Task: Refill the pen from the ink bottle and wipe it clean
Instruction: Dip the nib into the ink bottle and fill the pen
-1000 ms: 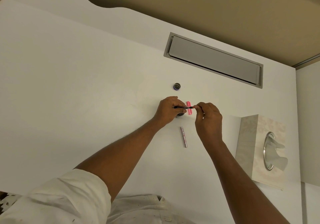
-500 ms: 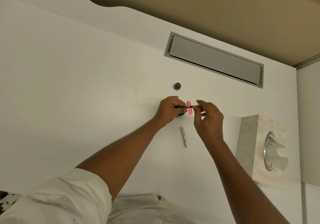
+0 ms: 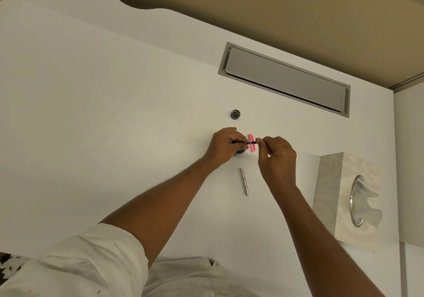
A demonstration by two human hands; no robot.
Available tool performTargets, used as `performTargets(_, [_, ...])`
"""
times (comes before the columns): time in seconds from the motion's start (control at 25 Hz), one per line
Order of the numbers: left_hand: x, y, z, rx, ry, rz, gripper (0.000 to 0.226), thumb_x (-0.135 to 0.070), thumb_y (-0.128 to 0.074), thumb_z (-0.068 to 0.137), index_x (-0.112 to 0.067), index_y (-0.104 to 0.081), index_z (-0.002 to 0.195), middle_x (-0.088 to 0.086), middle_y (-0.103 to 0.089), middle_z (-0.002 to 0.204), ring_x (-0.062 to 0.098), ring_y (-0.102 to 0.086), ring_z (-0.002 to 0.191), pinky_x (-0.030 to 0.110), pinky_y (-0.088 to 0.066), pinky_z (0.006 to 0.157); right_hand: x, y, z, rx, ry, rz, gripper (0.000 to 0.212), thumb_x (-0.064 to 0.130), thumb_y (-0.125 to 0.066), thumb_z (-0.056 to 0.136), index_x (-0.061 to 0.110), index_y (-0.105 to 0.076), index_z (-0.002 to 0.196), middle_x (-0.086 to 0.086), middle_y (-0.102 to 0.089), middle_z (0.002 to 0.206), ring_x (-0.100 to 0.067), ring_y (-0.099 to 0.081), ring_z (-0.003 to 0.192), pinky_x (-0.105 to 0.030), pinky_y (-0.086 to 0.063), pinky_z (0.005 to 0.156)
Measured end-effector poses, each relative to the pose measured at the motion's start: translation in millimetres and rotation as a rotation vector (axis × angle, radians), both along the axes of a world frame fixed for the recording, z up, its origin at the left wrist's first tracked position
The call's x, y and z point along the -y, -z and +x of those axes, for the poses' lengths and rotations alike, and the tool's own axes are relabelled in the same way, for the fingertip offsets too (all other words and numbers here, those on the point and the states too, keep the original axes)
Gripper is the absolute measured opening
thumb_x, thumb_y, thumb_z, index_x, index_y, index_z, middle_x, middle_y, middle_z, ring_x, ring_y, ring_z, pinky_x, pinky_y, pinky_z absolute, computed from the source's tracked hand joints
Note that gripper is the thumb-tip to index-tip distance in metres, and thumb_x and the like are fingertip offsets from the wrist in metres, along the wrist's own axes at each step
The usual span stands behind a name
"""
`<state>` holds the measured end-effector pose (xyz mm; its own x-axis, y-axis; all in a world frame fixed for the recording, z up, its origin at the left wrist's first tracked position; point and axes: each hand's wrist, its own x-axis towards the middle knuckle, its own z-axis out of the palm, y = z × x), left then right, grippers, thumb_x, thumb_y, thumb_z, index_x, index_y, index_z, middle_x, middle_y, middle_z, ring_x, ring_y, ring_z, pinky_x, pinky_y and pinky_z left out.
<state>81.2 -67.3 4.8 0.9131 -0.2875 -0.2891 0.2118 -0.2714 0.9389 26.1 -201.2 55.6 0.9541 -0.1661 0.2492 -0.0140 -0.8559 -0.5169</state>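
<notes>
Left hand (image 3: 223,144) clamps pen section (image 3: 239,142) above ink bottle (image 3: 240,151); right hand (image 3: 276,157) fingertips pinch converter end. Risk: slip w/ twisting tips bottle, spills ink.

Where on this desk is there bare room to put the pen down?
The wide white stretch left of the left hand is bare, as is the strip between the silver pen barrel and the tissue box. It is crowded around the ink bottle, pink cap, right hand and bottle cap.
</notes>
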Motion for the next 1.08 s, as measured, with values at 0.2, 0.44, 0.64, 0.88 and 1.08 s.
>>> performTargets(0.2, [-0.2, 0.2, 0.5, 0.005, -0.001, 0.009, 0.019, -0.007, -0.073, 0.073, -0.002, -0.073, 0.091, 0.013, -0.073, 0.101, 0.020, -0.054, 0.115, 0.019, -0.033, 0.097, -1.9, -1.8, -1.2, -0.011, 0.017, 0.049, 0.014, 0.018, -0.063, 0.089, 0.005, -0.068, 0.088, -0.008, -0.065, 0.075, -0.021, -0.057, 0.066, -0.036, -0.050, 0.060])
performTargets(0.44, [-0.8, -0.6, 0.2, 0.017, -0.004, 0.009, 0.019, -0.007, -0.073, 0.073, -0.001, -0.073, 0.091, 0.015, -0.072, 0.099, 0.021, -0.055, 0.111, 0.021, -0.036, 0.097, -0.3, -1.1, -4.8, 0.035, -0.022, 0.071, 0.011, 0.007, -0.060, 0.088, 0.002, -0.069, 0.094, -0.011, -0.069, 0.081, -0.026, -0.060, 0.071, -0.042, -0.054, 0.062])
performTargets(0.64, [-0.3, 1.0, 0.7, 0.016, 0.008, 0.028, 0.020, -0.007, -0.073, 0.073, -0.001, -0.073, 0.092, 0.014, -0.072, 0.101, 0.024, -0.054, 0.116, 0.025, -0.035, 0.099, 2.1, 3.2, -1.6, 0.005, -0.022, 0.014, 0.012, 0.009, -0.059, 0.091, 0.003, -0.068, 0.086, -0.009, -0.065, 0.073, -0.025, -0.055, 0.066, -0.043, -0.050, 0.062])
performTargets(0.88, [0.0, 0.5, 0.6, 0.022, 0.006, 0.028, 0.020, -0.007, -0.073, 0.072, -0.001, -0.073, 0.091, 0.013, -0.073, 0.101, 0.023, -0.054, 0.117, 0.023, -0.035, 0.099, 0.2, -0.4, -0.4, 0.011, -0.008, 0.001, 0.017, 0.012, -0.058, 0.091, 0.003, -0.065, 0.079, -0.008, -0.057, 0.062, -0.025, -0.048, 0.060, -0.039, -0.045, 0.058])
performTargets(1.08, [-0.5, -0.3, 0.8, 0.016, 0.002, 0.018, 0.019, -0.007, -0.074, 0.072, -0.001, -0.073, 0.091, 0.013, -0.073, 0.100, 0.022, -0.054, 0.115, 0.019, -0.033, 0.097, -0.9, -2.3, -0.3, 0.017, 0.003, 0.020, 0.016, 0.017, -0.061, 0.090, 0.004, -0.067, 0.081, -0.008, -0.063, 0.067, -0.023, -0.054, 0.062, -0.039, -0.049, 0.060])
